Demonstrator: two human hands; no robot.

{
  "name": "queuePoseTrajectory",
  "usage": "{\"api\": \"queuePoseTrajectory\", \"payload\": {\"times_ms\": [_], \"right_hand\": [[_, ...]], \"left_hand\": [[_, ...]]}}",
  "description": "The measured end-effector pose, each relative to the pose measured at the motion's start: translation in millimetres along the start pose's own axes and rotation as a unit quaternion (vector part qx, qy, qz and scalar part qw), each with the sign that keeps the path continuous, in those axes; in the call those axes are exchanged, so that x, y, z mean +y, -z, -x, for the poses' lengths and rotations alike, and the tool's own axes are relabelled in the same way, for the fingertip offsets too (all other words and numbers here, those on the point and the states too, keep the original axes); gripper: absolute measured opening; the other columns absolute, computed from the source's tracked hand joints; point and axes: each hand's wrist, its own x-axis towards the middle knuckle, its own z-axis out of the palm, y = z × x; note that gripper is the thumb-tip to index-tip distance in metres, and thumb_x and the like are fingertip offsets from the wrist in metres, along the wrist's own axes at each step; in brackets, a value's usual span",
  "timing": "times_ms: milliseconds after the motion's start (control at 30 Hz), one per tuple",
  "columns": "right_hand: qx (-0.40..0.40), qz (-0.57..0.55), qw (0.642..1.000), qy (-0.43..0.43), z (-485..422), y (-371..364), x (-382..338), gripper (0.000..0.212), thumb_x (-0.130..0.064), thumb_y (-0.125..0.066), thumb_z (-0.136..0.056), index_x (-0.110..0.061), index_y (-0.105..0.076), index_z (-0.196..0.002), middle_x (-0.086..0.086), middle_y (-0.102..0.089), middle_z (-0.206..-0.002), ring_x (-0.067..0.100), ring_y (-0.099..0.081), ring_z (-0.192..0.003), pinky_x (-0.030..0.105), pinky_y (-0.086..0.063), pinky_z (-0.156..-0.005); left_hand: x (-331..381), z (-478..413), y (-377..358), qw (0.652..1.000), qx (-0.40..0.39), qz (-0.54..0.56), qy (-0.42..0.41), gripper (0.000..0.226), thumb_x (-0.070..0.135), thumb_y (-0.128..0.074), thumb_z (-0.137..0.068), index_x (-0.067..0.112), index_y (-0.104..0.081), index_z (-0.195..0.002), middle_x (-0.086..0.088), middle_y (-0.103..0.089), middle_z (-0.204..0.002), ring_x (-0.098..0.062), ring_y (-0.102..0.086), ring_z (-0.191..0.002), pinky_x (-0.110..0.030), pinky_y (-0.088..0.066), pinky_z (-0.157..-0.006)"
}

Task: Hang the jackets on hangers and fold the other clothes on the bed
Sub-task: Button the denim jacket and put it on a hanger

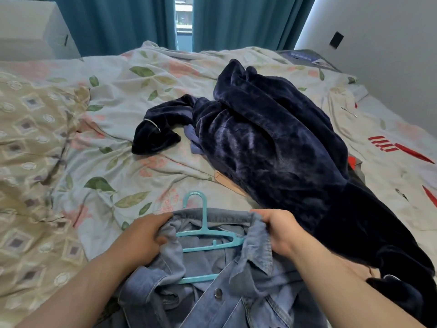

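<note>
Denim jacket [238, 294] is laid on the bed [106, 147] and gripped at both collar ends. Left hand [144, 235] is curled round one fold; right hand [279, 230] is pinched on the other. Turquoise hanger [205, 227] is seen between the fingers, inside the neck, hook protruding beyond the collar. Dark plush garment [272, 143] is heaped beyond the right fingers.

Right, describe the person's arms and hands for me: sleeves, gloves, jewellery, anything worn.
No sleeve is in view: the left forearm and right forearm are bare as far as the frame shows. The left hand and right hand wear no gloves. No watch, bracelet or ring shows on the wrists or the visible fingers.
</note>
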Motion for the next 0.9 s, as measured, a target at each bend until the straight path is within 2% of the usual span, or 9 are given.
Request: {"api": "queuePoseTrajectory", "payload": {"times_ms": [133, 300, 433, 500, 567, 633, 700, 800, 900], "right_hand": [[0.006, 0.171, 0.985, 0.035, 5.7, 15.2, 0.3, 0.045, 0.015, -0.037, -0.079, 0.004, -0.074, -0.103, 0.027, -0.07, -0.103, 0.035, -0.064, -0.089, 0.045, -0.057, -0.09], [0.013, 0.51, 0.839, 0.192, 1.1, 9.3, 17.2, 0.021, -0.017, -0.054, -0.085, -0.007, -0.072, -0.079, 0.003, -0.068, -0.068, 0.022, -0.063, -0.07, 0.03, -0.049, -0.065], [-0.042, 0.716, 0.654, 0.241, 1.1, -1.7, 18.9, 0.042, -0.049, -0.045, -0.085, -0.013, -0.064, -0.094, 0.003, -0.068, -0.097, 0.026, -0.06, -0.095, 0.04, -0.046, -0.078], [-0.106, 0.665, 0.701, 0.235, 6.5, -4.9, 22.3, 0.031, -0.031, -0.042, -0.086, -0.012, -0.065, -0.093, 0.006, -0.069, -0.102, 0.028, -0.061, -0.099, 0.041, -0.047, -0.086], [-0.113, 0.451, 0.864, 0.194, 16.1, 2.9, 18.4, 0.042, -0.009, -0.038, -0.076, -0.022, -0.076, -0.09, -0.001, -0.074, -0.102, 0.02, -0.067, -0.101, 0.034, -0.052, -0.09], [-0.112, 0.275, 0.947, 0.12, 19.0, 23.2, 18.0, 0.064, 0.01, -0.033, -0.07, -0.022, -0.08, -0.102, 0.002, -0.075, -0.112, 0.017, -0.068, -0.108, 0.027, -0.053, -0.091], [-0.163, 0.333, 0.921, 0.117, 21.2, 37.2, 21.9, 0.068, 0.019, -0.038, -0.077, -0.019, -0.071, -0.123, -0.005, -0.068, -0.126, 0.009, -0.063, -0.116, 0.014, -0.048, -0.093], [-0.14, 0.565, 0.794, 0.176, 11.5, 36.8, 35.6, 0.062, -0.016, -0.065, -0.092, -0.039, -0.043, -0.145, -0.026, -0.042, -0.144, -0.005, -0.04, -0.133, -0.003, -0.026, -0.097], [-0.064, 0.672, 0.701, 0.228, -5.6, 13.9, 51.8, 0.067, -0.045, -0.065, -0.089, -0.039, -0.034, -0.149, -0.016, -0.042, -0.15, 0.01, -0.038, -0.139, 0.024, -0.031, -0.112]], "left_hand": [[-14.5, 8.6, 6.6, 0.999, -0.012, 0.021, -0.024, 0.044, 0.019, -0.071, -0.086, 0.036, -0.063, -0.126, 0.012, -0.056, -0.09, -0.014, -0.056, -0.093, -0.021, -0.036, -0.074], [1.6, -5.0, 14.8, 0.997, -0.069, -0.004, 0.031, 0.041, 0.066, -0.058, -0.072, 0.043, -0.044, -0.103, 0.014, -0.06, -0.092, -0.004, -0.057, -0.08, -0.027, -0.045, -0.067], [5.6, -9.0, 9.6, 0.989, -0.123, -0.072, 0.03, 0.053, 0.056, -0.066, -0.063, 0.034, -0.042, -0.106, 0.01, -0.056, -0.101, -0.013, -0.055, -0.09, -0.032, -0.046, -0.072], [2.2, -0.7, 1.8, 0.991, -0.117, -0.041, 0.04, 0.05, 0.048, -0.07, -0.065, 0.034, -0.037, -0.099, 0.007, -0.058, -0.091, -0.013, -0.056, -0.08, -0.029, -0.041, -0.061], [-5.3, 7.7, -1.2, 0.995, -0.076, -0.005, 0.068, 0.051, 0.047, -0.074, -0.066, 0.034, -0.036, -0.098, 0.008, -0.059, -0.083, -0.009, -0.055, -0.072, -0.026, -0.038, -0.056], [-16.5, 16.9, -0.6, 0.992, -0.037, 0.031, 0.118, 0.047, 0.048, -0.077, -0.068, 0.032, -0.042, -0.095, 0.006, -0.061, -0.077, -0.008, -0.056, -0.068, -0.026, -0.041, -0.056], [-27.9, 27.4, -4.8, 0.987, -0.026, 0.054, 0.149, 0.035, 0.05, -0.075, -0.071, 0.03, -0.05, -0.086, 0.005, -0.062, -0.072, -0.007, -0.058, -0.068, -0.028, -0.045, -0.06], [-34.2, 37.4, -16.3, 0.986, -0.045, 0.058, 0.15, 0.026, 0.053, -0.068, -0.074, 0.032, -0.052, -0.076, 0.008, -0.062, -0.069, -0.004, -0.057, -0.067, -0.027, -0.043, -0.06], [-37.1, 37.7, -27.2, 0.987, -0.034, 0.032, 0.155, 0.027, 0.054, -0.061, -0.08, 0.031, -0.046, -0.078, 0.007, -0.059, -0.072, -0.006, -0.055, -0.067, -0.027, -0.042, -0.061]]}}
